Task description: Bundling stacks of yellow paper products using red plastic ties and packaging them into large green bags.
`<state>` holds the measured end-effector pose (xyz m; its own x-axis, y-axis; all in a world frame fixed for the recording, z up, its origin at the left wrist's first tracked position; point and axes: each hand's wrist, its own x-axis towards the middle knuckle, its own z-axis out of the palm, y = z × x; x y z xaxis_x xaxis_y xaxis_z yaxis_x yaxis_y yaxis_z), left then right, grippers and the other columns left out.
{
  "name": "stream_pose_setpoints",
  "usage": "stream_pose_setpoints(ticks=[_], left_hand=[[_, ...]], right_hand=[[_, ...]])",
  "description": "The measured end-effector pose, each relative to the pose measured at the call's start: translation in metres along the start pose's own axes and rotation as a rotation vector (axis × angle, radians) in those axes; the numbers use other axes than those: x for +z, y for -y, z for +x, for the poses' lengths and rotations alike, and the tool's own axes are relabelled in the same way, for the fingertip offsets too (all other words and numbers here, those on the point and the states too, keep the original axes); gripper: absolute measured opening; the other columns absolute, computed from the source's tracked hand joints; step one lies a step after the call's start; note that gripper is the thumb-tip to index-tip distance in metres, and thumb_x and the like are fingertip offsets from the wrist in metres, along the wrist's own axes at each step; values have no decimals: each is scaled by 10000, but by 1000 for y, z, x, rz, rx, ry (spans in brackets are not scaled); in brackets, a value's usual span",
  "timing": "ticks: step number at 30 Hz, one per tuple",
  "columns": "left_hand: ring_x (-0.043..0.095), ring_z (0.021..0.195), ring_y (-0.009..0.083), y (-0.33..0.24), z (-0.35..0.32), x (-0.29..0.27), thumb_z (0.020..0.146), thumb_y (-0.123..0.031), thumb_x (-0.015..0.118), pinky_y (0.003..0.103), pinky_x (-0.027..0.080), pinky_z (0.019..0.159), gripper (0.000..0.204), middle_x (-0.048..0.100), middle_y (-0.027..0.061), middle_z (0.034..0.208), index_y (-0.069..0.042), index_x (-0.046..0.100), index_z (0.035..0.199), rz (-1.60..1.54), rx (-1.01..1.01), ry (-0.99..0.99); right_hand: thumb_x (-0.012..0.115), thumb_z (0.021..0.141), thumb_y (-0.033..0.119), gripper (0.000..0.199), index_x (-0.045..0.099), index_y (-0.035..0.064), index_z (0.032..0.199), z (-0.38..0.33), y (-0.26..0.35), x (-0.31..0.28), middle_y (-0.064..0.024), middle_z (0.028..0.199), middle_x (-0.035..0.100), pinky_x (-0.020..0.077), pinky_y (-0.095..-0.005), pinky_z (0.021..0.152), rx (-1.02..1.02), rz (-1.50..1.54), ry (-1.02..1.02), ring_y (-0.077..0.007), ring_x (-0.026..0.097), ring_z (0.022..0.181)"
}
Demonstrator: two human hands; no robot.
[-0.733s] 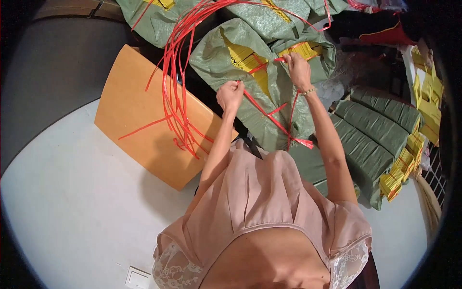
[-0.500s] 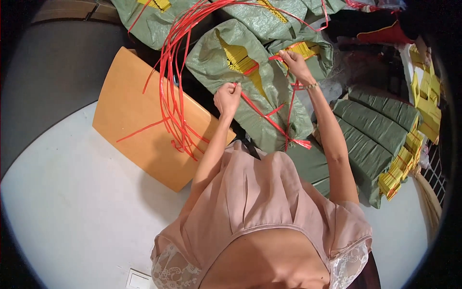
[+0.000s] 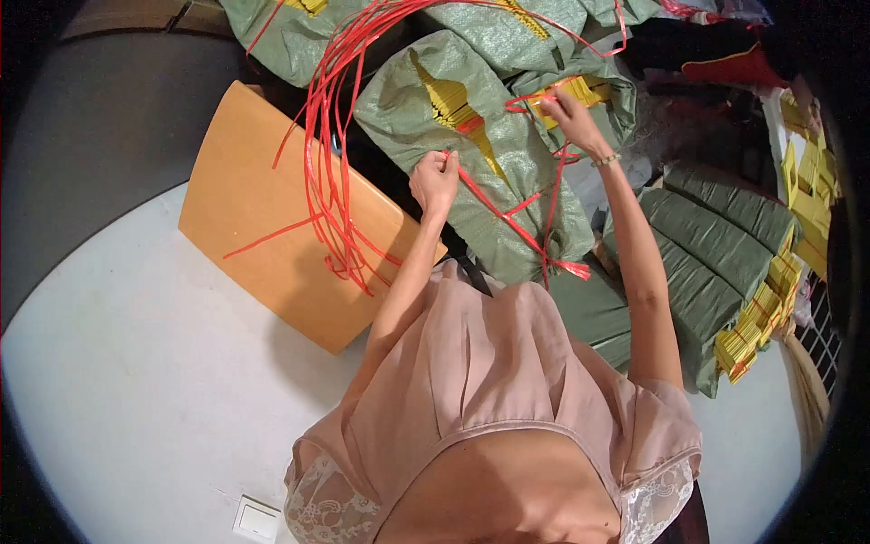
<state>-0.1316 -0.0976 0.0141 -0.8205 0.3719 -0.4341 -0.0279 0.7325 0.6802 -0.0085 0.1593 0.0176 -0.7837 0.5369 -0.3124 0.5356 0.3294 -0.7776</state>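
A green woven sack [image 3: 408, 113] lies in front of me, its gap showing yellow packed pieces [image 3: 446, 100]. My left hand [image 3: 435, 184] is closed in a pinch on a red plastic strap [image 3: 488, 201], which slants down over the sack to a frayed red knot near its lower corner. Farther right, my right hand [image 3: 573, 118] is closed around another stretch of red strap, with a loop showing left of the fingers. That hand is over a second green sack [image 3: 616, 98] with yellow pieces in its mouth. Some fingers of the right hand are hidden.
A bundle of long red straps [image 3: 326, 136] hangs over an orange-brown board [image 3: 281, 227] on the left. More green sacks [image 3: 498, 41] lie at the far side. To the right are dark green wrapped bundles [image 3: 698, 245] with yellow ends, by a dark wire grid [image 3: 820, 331].
My right hand has moved slightly right, still holding the strap. My left hand keeps its pinch almost in place. The whole view has shifted a little.
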Motion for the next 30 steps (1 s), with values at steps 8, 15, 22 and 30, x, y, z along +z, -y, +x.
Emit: stream_pose_setpoints(ticks=[8, 15, 22, 30], left_hand=[[621, 532, 132, 5, 2, 1, 764, -311, 646, 261, 453, 547, 293, 641, 64, 613, -24, 596, 728, 11, 20, -11], [622, 562, 150, 4, 4, -4, 698, -318, 709, 273, 460, 562, 314, 641, 79, 621, -24, 601, 725, 13, 31, 38], [619, 563, 127, -1, 4, -5, 697, -269, 708, 265, 476, 576, 272, 645, 76, 635, -16, 620, 744, -3, 67, -20], [604, 515, 104, -1, 11, -1, 715, -166, 706, 209, 472, 492, 221, 647, 87, 669, 28, 606, 742, -286, -152, 61]], right_hand=[[634, 786, 275, 251, 597, 27, 806, -1, 37, 27, -69, 774, 549, 429, -328, 618, -57, -64, 52, -210, 560, 693], [509, 784, 82, 110, 448, 55, 871, 14, 43, 38, -113, 799, 523, 433, -408, 638, -376, -627, -203, -311, 537, 744], [481, 760, 37, 131, 443, 74, 879, 19, 39, 35, -112, 790, 516, 438, -416, 612, -273, -617, -224, -309, 542, 765], [489, 832, 116, 95, 451, 55, 894, -11, 7, 20, -137, 800, 560, 442, -408, 597, -119, -461, -68, -325, 564, 690]])
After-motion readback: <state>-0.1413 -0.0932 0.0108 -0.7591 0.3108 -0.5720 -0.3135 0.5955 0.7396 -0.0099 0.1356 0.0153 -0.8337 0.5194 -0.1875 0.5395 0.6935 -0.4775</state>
